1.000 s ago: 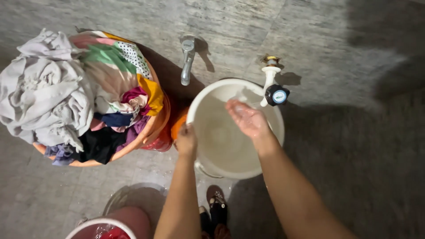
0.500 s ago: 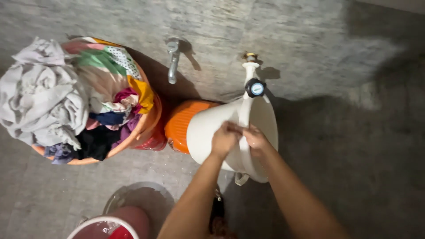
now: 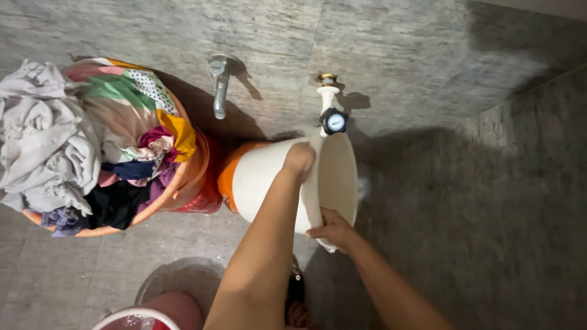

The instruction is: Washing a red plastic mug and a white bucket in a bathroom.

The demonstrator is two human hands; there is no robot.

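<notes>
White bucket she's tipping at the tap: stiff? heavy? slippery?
The white bucket probably stays stiff: tilted far over on its side, its rim still looks round under the left hand and right hand. Likely light, since no water shows inside. The floor looks splashed, so the plastic may be slick.

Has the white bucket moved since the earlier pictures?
Yes. The white bucket, which stood upright and open to the camera below the white tap, is now tipped onto its side, mouth turned right, held by the left hand and right hand.
</notes>
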